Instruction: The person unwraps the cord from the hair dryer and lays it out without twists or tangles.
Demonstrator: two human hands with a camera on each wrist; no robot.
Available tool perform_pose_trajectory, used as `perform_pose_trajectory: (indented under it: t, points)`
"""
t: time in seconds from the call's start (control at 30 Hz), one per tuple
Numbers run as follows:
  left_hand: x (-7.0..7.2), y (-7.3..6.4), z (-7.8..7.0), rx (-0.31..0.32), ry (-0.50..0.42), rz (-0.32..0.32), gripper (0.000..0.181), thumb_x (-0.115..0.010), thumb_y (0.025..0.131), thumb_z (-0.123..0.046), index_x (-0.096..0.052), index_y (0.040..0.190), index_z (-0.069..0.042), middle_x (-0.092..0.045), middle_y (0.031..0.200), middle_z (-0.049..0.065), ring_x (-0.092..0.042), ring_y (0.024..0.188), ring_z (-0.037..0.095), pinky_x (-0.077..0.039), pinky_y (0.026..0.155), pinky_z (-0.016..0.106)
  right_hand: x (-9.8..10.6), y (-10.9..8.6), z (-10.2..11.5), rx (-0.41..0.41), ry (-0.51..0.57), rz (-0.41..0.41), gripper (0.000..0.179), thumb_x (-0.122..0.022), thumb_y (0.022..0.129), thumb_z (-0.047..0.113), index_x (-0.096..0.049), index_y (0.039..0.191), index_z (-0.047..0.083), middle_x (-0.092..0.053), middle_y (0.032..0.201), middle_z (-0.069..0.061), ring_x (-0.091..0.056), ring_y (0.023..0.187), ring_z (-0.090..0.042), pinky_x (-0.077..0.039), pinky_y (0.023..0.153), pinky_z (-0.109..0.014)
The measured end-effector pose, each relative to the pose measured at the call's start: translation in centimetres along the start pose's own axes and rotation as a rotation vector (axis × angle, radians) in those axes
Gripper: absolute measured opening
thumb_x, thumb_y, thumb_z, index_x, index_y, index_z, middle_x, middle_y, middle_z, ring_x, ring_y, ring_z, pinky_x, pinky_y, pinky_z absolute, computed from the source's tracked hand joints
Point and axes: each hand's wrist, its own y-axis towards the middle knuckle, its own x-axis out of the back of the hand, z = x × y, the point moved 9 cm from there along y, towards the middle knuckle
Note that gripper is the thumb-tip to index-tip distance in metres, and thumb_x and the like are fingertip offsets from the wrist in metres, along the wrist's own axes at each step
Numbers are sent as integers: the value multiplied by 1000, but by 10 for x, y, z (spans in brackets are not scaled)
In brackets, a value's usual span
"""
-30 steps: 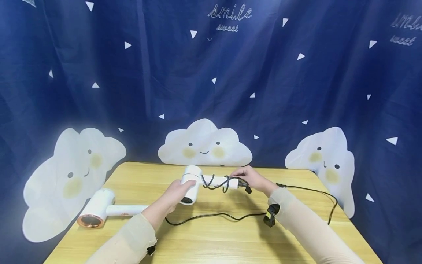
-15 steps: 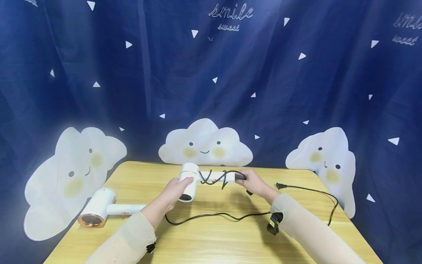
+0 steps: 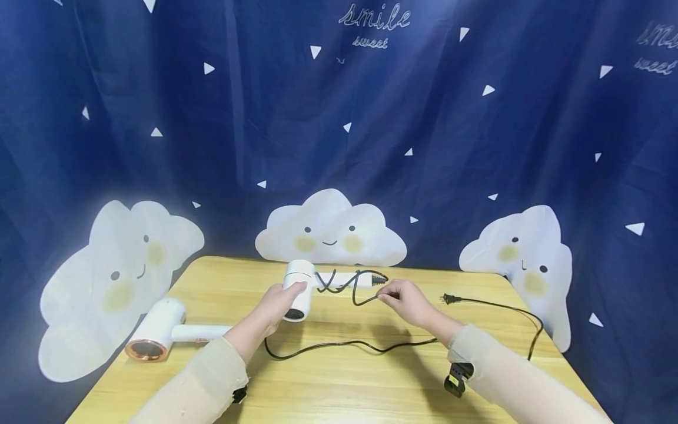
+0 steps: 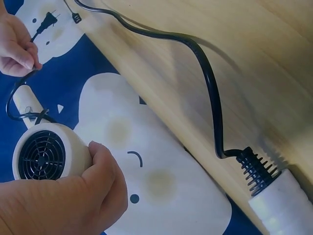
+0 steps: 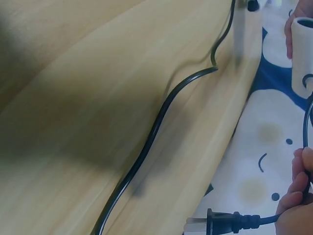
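My left hand [image 3: 281,303] grips the barrel of a white hair dryer [image 3: 301,271], held above the table with its handle pointing right. A black cord [image 3: 365,302] is looped loosely around that handle. To the right of the handle's end, my right hand [image 3: 410,303] pinches the cord between thumb and fingers. In the right wrist view, the cord's two-prong plug [image 5: 222,223] sticks out beside that hand. The round black grille [image 4: 42,155] of the dryer faces the left wrist camera, with my left fingers around the barrel.
A second white hair dryer [image 3: 159,324] with a copper-coloured ring lies on the wooden table [image 3: 339,383] at the left. Its black cord [image 3: 344,344] runs across the table to the right, and a plug [image 3: 450,299] lies near the right edge. A blue curtain [image 3: 339,153] hangs behind.
My right hand has moved from the handle's end down and slightly right, drawing a length of cord away from it. My left hand and the dryer have shifted slightly left.
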Motion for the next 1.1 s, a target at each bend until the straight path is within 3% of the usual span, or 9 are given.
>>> perform_pose_trajectory:
  t: [0.17,0.4,0.7,1.1]
  points:
    - [1,0,1,9,8,0,53,-56,97,-45,-57,116,5,-62,104,14,-61,86,22,-50,74,31,2,-4,8,6,-19,11,9,-69,94,9,-77,97,7,-65,86,2,-55,74,-8,-50,66,-27]
    - [2,1,3,15,8,-8,53,-56,97,-43,-56,116,6,-61,104,14,-61,87,22,-50,75,30,3,-6,24,56,-52,20,8,-69,94,9,-77,96,8,-66,88,5,-57,78,-7,-52,70,-27]
    - [1,1,3,14,25,3,53,-55,98,-45,-56,117,5,-61,104,14,-60,87,23,-49,74,31,22,-7,53,125,-78,23,9,-69,94,10,-77,96,6,-61,82,5,-49,70,-6,-47,62,-25]
    - [0,-2,12,33,31,-5,50,-56,97,-44,-58,112,3,-61,102,12,-60,86,23,-49,75,31,54,0,71,167,-61,-98,6,-72,91,8,-77,93,5,-59,79,6,-46,67,-8,-43,59,-24]
